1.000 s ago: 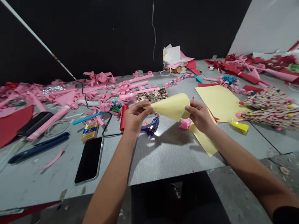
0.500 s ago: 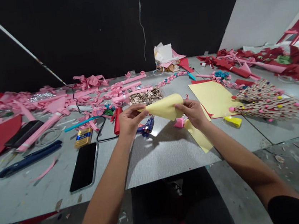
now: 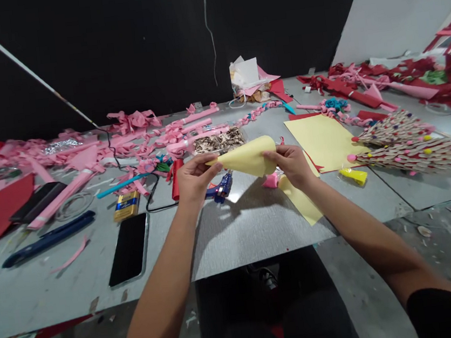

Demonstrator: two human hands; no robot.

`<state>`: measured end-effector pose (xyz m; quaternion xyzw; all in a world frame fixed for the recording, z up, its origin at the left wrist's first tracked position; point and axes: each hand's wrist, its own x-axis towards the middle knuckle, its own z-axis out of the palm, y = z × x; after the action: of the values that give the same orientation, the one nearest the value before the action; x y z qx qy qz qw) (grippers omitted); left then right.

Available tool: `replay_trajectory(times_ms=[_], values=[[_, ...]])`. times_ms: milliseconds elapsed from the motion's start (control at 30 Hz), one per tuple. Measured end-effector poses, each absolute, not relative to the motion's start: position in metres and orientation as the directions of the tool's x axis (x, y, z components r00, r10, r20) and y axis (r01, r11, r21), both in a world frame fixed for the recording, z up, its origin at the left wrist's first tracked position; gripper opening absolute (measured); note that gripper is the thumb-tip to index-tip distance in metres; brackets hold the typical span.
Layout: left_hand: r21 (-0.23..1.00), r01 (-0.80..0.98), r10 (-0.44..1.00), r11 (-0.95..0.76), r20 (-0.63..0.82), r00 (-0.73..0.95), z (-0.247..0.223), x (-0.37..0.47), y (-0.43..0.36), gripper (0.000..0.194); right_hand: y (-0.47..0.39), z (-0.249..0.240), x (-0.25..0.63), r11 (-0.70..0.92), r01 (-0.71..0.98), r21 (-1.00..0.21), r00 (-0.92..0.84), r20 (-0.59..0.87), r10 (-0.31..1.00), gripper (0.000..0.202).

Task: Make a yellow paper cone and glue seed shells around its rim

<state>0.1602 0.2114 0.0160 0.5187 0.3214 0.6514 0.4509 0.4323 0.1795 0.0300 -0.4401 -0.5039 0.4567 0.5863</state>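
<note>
A yellow paper cone (image 3: 249, 158) is held up above the table, its narrow tip to the left and its wide end to the right. My left hand (image 3: 197, 176) pinches the tip between thumb and fingers. At the wide end, my right hand (image 3: 290, 164) grips the paper's edge. Below and behind the cone lies a blue glue gun (image 3: 223, 187). A cut piece of yellow paper (image 3: 302, 202) lies under my right hand, beside a small pink item (image 3: 271, 180).
Yellow sheets (image 3: 320, 139) and two decorated cones (image 3: 415, 155) lie to the right. A phone (image 3: 129, 249), a gold pack (image 3: 126, 206) and a blue stapler-like tool (image 3: 48, 239) are at left. Pink scraps (image 3: 134, 122) line the back.
The view has shifted slightly. The cone has turned a little, and its lower edge at the wide end shows less. Both hands keep their hold.
</note>
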Motion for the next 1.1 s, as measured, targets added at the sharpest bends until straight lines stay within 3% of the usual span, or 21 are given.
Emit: replay_trajectory(times_ms=[800,1100], values=[[0.901,-0.246,0.934,-0.357,0.345,-0.093,0.0229,0.1595,0.2092,0.05,0.1766,0.0314,0.4306,0.234,-0.011,-0.972,0.096,0.232,0.968,0.067],[0.901,-0.237,0.931,-0.364,0.351,-0.097,0.0198,0.1588,0.2109,0.047,0.1761,0.0306,0.4327,0.244,-0.034,-0.969,0.091,0.24,0.966,0.06]])
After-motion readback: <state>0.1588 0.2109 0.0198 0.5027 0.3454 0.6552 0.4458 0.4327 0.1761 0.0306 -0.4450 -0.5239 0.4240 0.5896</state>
